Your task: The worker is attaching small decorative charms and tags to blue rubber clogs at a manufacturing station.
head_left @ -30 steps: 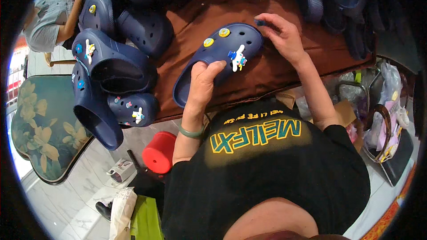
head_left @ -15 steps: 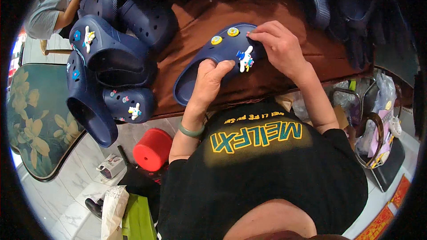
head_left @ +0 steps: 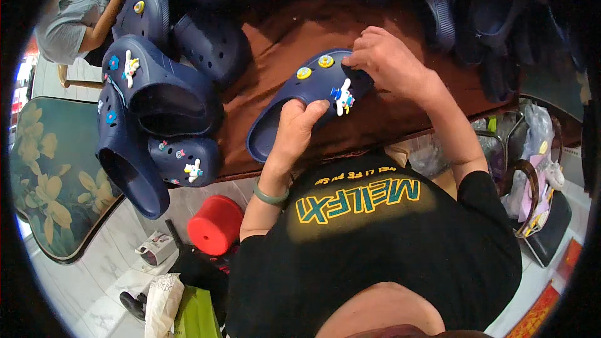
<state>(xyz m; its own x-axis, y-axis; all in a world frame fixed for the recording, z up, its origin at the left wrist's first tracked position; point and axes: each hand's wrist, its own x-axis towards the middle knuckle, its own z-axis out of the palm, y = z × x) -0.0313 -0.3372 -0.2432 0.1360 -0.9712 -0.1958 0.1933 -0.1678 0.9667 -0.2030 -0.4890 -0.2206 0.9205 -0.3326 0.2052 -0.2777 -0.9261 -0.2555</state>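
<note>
A navy clog [head_left: 316,84] lies over the brown cloth [head_left: 275,37], its toe pointing up and right. Two round yellow charms and a white cartoon charm [head_left: 342,97] with blue on it sit on its upper. My left hand [head_left: 294,126] grips the clog by its side, thumb on top by the foot opening. At the toe, my right hand [head_left: 388,62] has its fingers closed against the holes. Whatever its fingertips pinch is hidden.
Several charm-studded navy clogs [head_left: 169,103] are piled at left, and darker ones [head_left: 494,12] at far right. A co-worker [head_left: 81,19] is at upper left. Below are a red stool [head_left: 216,225] and bags [head_left: 197,313]. A wire basket [head_left: 532,200] stands at right.
My right hand's fingers have bent down against the clog's toe, hiding the tiny pinkish thing seen at their tips before. The whole view has shifted slightly; my left hand keeps its grip.
</note>
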